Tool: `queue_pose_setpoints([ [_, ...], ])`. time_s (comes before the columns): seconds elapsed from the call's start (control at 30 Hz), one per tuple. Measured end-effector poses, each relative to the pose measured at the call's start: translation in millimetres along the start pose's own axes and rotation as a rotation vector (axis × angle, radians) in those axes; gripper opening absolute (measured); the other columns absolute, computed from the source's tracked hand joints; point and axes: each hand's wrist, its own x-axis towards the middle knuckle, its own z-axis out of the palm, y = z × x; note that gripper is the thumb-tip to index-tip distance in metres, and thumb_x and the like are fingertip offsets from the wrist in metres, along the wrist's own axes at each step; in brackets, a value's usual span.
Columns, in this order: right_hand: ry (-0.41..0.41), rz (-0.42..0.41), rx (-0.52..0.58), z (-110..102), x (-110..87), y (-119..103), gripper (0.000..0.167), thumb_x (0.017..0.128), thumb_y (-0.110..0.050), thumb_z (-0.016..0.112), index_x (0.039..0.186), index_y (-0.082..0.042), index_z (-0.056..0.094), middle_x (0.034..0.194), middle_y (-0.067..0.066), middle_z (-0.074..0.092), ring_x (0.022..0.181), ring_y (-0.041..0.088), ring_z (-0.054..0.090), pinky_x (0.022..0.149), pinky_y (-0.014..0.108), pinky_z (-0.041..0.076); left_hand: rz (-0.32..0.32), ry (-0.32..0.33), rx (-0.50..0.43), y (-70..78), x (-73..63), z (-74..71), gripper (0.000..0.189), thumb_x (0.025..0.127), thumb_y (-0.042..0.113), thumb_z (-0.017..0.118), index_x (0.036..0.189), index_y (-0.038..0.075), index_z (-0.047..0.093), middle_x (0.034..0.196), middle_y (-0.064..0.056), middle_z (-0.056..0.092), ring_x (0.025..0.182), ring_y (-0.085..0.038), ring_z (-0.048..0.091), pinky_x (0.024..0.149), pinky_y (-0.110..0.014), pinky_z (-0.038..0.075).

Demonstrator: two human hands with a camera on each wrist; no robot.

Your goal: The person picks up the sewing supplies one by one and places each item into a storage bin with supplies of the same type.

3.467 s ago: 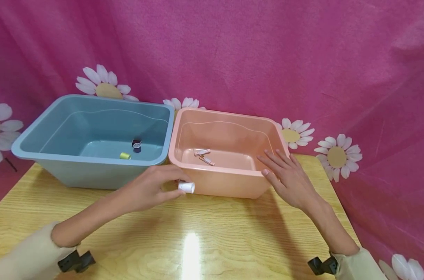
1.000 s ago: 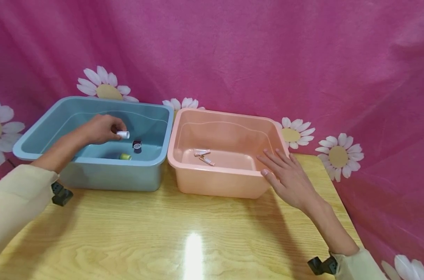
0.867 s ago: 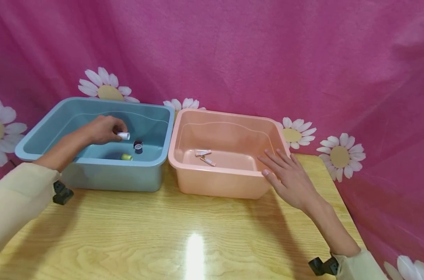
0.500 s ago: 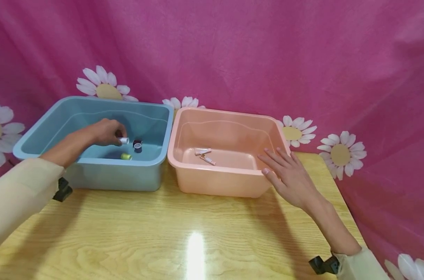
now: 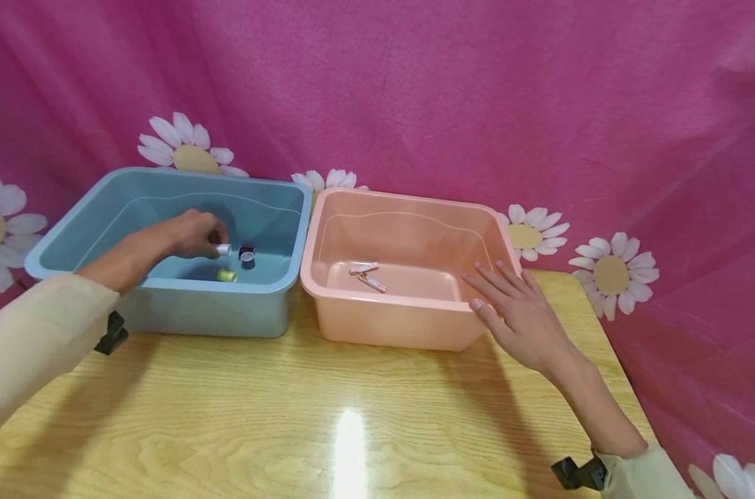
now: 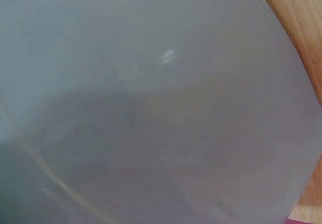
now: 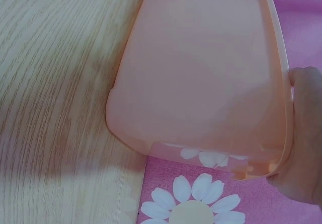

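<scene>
Down inside the blue bin (image 5: 184,284), my left hand (image 5: 193,234) pinches a small white thread spool (image 5: 224,249) by its end. Close below it lies a yellow-green spool (image 5: 226,276). A dark spool with a pale round end (image 5: 247,256) lies just to the right on the bin floor. My right hand (image 5: 521,319) rests with spread, straight fingers over the near right corner of the pink bin (image 5: 390,322). In the right wrist view this hand (image 7: 307,133) lies along the bin's rim. Only the bin's outer wall (image 6: 166,118) shows in the left wrist view; the left hand is out of it.
Two pinkish-white nail clippers (image 5: 363,267) lie on the pink bin's floor. Both bins stand side by side on a wooden table (image 5: 259,416), in front of a magenta curtain (image 5: 415,97) with daisies. The table's right edge runs just beyond the right hand.
My left hand has carried the white spool from in front of the pink bin leftward into the blue bin, then sunk slightly lower. The right hand has stayed at the pink bin.
</scene>
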Motion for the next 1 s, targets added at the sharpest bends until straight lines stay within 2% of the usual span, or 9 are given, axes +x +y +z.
queue_pose_setpoints([
  [1.0, -0.003, 0.016, 0.011, -1.1, 0.3, -0.6, 0.047, 0.106, -0.037, 0.045, 0.148, -0.016, 0.05, 0.152, 0.013, 0.043, 0.144, 0.041, 0.026, 0.115, 0.062, 0.012, -0.002, -0.042, 0.049, 0.5, 2.1, 0.3, 0.014, 0.091, 0.003, 0.071, 0.104, 0.0, 0.068, 0.095, -0.009, 0.064, 0.09, -0.027, 0.058, 0.085, -0.049, 0.053],
])
